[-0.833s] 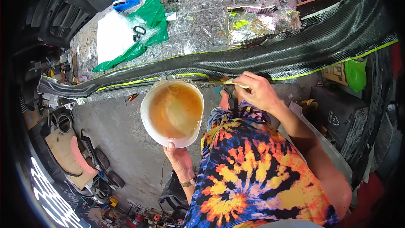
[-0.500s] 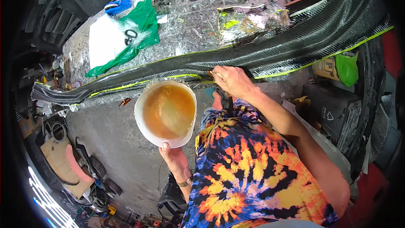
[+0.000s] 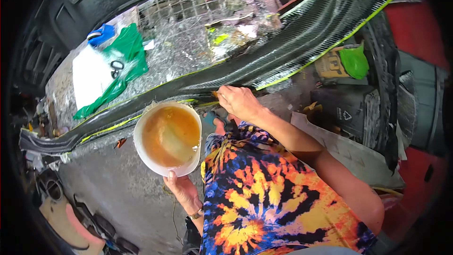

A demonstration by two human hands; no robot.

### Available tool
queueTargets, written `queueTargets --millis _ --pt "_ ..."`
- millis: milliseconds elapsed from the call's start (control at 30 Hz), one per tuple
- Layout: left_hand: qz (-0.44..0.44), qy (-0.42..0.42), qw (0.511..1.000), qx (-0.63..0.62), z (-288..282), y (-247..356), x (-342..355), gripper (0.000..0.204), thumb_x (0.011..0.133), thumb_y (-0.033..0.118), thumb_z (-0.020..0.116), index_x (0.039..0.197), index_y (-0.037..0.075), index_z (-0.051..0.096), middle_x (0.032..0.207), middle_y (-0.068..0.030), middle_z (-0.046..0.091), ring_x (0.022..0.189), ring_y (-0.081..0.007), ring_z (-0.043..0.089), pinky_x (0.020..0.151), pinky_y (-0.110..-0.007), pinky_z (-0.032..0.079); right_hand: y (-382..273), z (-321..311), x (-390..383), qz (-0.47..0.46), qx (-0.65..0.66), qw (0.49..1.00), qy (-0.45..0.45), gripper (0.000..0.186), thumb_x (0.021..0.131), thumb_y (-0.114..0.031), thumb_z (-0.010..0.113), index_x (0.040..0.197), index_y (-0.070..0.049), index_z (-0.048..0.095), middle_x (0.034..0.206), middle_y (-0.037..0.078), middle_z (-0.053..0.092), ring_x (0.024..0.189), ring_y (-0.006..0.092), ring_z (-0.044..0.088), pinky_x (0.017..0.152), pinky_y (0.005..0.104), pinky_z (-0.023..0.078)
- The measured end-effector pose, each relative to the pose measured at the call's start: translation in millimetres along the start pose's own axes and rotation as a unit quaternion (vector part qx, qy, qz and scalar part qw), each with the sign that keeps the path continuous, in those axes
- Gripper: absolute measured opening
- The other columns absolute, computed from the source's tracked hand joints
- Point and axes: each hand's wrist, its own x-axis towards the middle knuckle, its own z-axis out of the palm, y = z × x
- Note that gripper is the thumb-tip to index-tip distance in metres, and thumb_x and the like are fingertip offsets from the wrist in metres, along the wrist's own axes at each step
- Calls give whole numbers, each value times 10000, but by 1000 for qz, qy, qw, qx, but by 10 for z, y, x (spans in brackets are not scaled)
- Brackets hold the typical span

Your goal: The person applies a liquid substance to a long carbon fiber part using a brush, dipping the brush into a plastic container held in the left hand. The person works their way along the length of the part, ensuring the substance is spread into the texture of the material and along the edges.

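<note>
My left hand [image 3: 181,191] grips a white plastic tub [image 3: 141,157] holding amber liquid [image 3: 186,132], its fingers around the lower rim. My right hand [image 3: 238,104] is closed on a small brush [image 3: 214,94], mostly hidden under the fingers, at the near edge of a long, glossy black carbon-fibre strip [image 3: 278,56] with yellow-green edging. The strip lies along the front of a messy workbench [image 3: 167,52]; the tub sits just in front of it.
Green plastic sheet [image 3: 132,45] with white sheet [image 3: 89,75], scissors [image 3: 116,68], blue tape dispenser [image 3: 100,33] and wire grid [image 3: 188,0] are on the bench. Dark box [image 3: 337,108], green bag [image 3: 354,63] stand right; car parts and board [image 3: 61,226] lie lower left on the floor [image 3: 118,193].
My right hand has moved left along the strip, closer to the tub, and the brush is more hidden. The tub stays in my left hand. The whole view has turned.
</note>
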Motion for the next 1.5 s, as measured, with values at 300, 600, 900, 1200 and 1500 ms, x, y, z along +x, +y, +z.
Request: queueTargets --millis 300,600,900,1200,1500 --pt "-15 -63 998 23 121 8 211 633 834 309 671 1344 37 413 1324 -110 487 1210 -239 504 1003 -419 446 120 -627 -276 163 -31 982 90 128 883 -140 599 932 -25 630 825 209 649 777 358 657 659 400 512" --pt "-20 -83 996 26 192 -34 320 743 807 314 706 1380 9 343 1340 -137 459 1220 -269 495 1016 -431 431 167 -1153 -413 74 89 992 52 155 829 -52 674 980 -12 675 796 35 592 711 151 583 633 277 485" --pt "2 -115 993 40 277 -32 424 712 823 269 697 1378 -9 347 1345 -132 461 1217 -249 496 1013 -408 421 492 -610 -72 1 41 998 -42 131 840 -98 659 940 -12 661 804 116 608 727 232 627 650 326 493" --pt "3 -31 997 -76 -36 -220 194 713 773 220 745 1345 -14 389 1299 -122 497 1189 -223 510 1027 -372 405 213 -631 -226 -214 -136 959 -124 207 844 -178 648 1031 -88 645 799 62 540 742 238 590 623 360 496" --pt "34 10 998 -45 -243 -344 146 546 846 309 671 1286 55 471 1202 -52 557 1037 -151 565 834 -296 468 320 -614 -182 -197 -127 961 -145 249 825 -130 653 1072 -97 655 857 63 589 770 252 597 655 353 499"
